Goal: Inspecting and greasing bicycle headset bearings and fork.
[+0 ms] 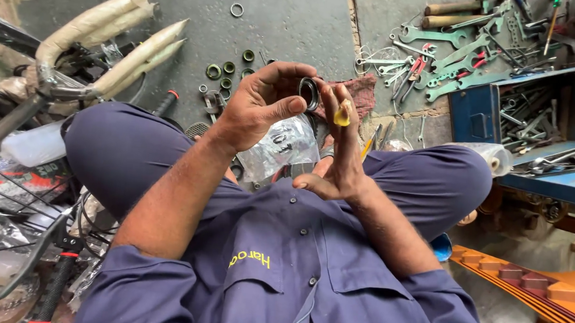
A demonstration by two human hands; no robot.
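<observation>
Head view, looking down past a dark blue work shirt [280, 274] and two bent knees in matching trousers to a grey concrete floor [289, 22]. The left hand [261, 107] is raised in front of the chest and pinches a small dark metal ring [309, 93] between thumb and forefinger. The ring looks like a bearing cup or race: round, black-grey, with a thick rim and an open middle, held almost edge-on so its bore faces sideways. The right hand [337, 158] stands upright just beside it, fingers extended and not clenched on anything; its forefinger [331, 101] touches the ring's rim, and a dab of yellow grease [341, 115] sits on a fingertip just below the ring. Ring and both hands hover above a crumpled clear plastic bag [281, 148] lying between the knees.

On the floor beyond lie several small greenish rings and washers [230, 71], a reddish rag [365, 93], and a spread of green spanners and pliers [453, 58]. A blue metal toolbox [536, 123] stands open at the right, full of tools. At the left, paper-wrapped bicycle tubes [109, 31] slant across the floor, with a brake lever and spokes below them. Orange wooden boards [533, 283] sit at the lower right.
</observation>
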